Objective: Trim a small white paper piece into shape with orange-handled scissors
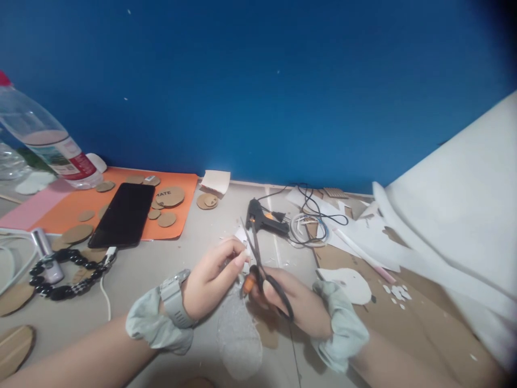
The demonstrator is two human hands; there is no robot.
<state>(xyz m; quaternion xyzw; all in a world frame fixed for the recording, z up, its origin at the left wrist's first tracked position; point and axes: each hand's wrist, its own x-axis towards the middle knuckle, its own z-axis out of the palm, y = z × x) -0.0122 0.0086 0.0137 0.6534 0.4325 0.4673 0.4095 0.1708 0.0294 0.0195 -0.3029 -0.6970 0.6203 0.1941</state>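
Note:
My right hand grips a pair of scissors with black handles, the slightly parted blades pointing up and away from me. A short orange piece shows at its fingers; whether it belongs to the scissors I cannot tell. Close by on the left, my left hand has thumb and forefinger pinched together beside the blades. A small white piece appears just behind those fingers, but what the pinch holds is unclear. Below both hands lies a greyish-white rounded piece. Beyond the blades rests a black glue gun.
Coiled cables lie behind. At left are a phone on orange paper, cardboard discs, a beaded bracelet and a bottle. At right, cardboard carries a white cutout and scraps.

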